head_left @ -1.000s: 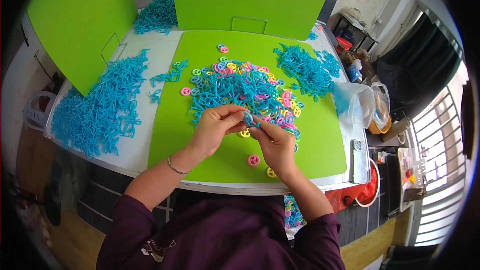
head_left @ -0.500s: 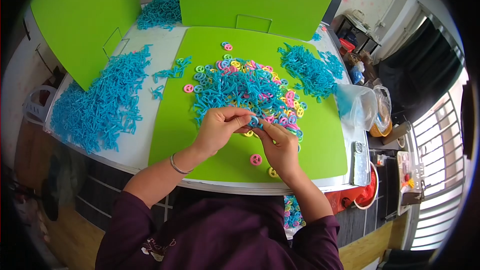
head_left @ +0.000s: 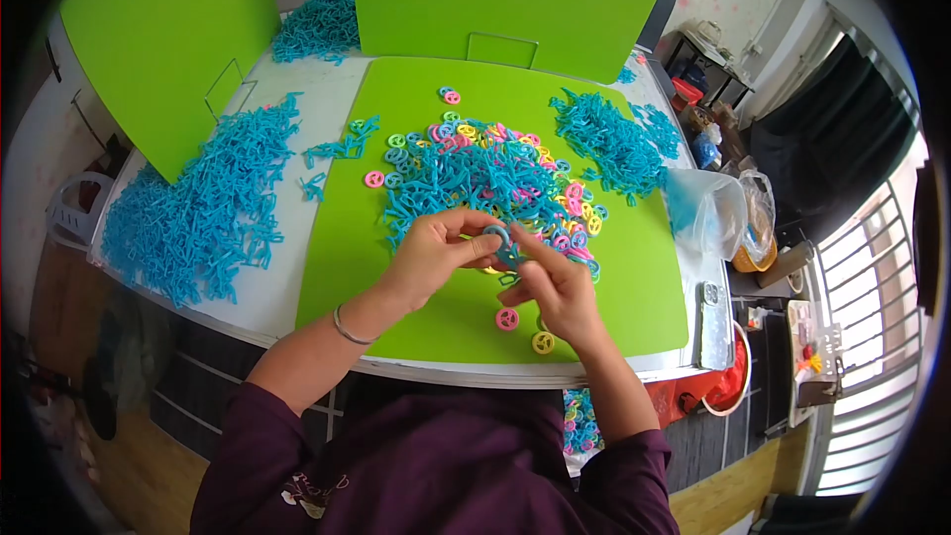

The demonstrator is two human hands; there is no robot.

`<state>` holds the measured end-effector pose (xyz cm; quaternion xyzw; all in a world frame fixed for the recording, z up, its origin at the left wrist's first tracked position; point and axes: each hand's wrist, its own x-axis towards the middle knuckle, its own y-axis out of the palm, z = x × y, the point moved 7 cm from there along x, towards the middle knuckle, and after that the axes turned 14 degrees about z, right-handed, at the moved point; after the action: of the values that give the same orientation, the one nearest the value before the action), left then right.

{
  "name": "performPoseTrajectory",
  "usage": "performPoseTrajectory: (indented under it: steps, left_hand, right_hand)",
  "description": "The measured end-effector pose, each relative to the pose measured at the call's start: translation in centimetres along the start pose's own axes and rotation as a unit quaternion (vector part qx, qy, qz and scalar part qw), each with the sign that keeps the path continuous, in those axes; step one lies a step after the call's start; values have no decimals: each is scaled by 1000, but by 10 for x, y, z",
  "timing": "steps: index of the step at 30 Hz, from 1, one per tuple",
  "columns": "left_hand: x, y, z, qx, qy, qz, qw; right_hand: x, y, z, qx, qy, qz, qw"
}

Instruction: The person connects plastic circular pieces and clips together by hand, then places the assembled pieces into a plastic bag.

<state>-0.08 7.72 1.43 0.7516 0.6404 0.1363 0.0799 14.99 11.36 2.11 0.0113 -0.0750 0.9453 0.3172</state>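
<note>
Between the thumb and fingers of my left hand [head_left: 434,256] is a small blue plastic wheel [head_left: 501,234], with a teal part [head_left: 510,258] beside it; whether they are joined I cannot tell. My right hand [head_left: 560,289] is close on the right, its index finger and thumb apart around the teal part. Just beyond both hands a heap of teal plastic pieces [head_left: 466,173] lies on multicoloured little wheels [head_left: 575,200]. Nearer me, a pink wheel [head_left: 506,319] and a yellow wheel [head_left: 543,342] lie on the green mat [head_left: 426,332].
Teal pieces are piled at the left [head_left: 198,208], at the back right [head_left: 609,144] and in the far left corner [head_left: 317,25]. Green boards [head_left: 515,0] stand behind and at the left. A phone [head_left: 713,325] and a clear plastic bag [head_left: 705,213] are at the right edge.
My right fingers have spread and drawn back slightly from the piece. It shows more fully now in my left hand, which has hardly moved.
</note>
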Motion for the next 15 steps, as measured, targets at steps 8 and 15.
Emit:
performPoseTrajectory:
  steps: [8,15]
  left_hand:
    - [0,4,28,-202,-142,24,969]
    - [6,16,8,517,60,43,853]
  right_hand:
    - [-12,11,52,-410,-369,101,828]
    - [-3,-74,21,284,-224,-70,930]
